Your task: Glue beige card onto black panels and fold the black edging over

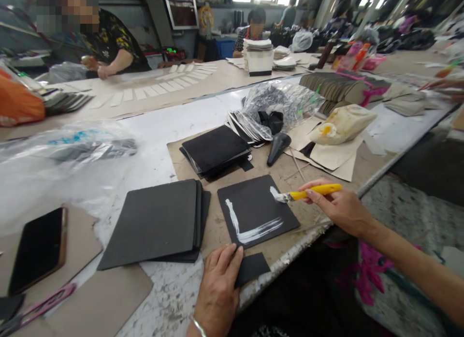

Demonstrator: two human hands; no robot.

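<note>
My right hand (339, 206) grips a yellow-handled brush (308, 194) whose white bristles touch the upper right corner of a black square sheet (257, 209). White glue streaks run down the sheet's left side and along its near edge. My left hand (219, 286) lies with fingers stretched out at the table's near edge, its fingertips on the sheet's near corner and beside a small black piece (252, 268). A stack of dark grey sheets (159, 223) lies to the left of the glued sheet.
A second black stack (213, 151), a crinkled plastic bag (279, 105), a black cone (277, 147) and a beige glue bag (342, 124) lie beyond. A phone (38, 250) rests at left. Other people work at the far tables.
</note>
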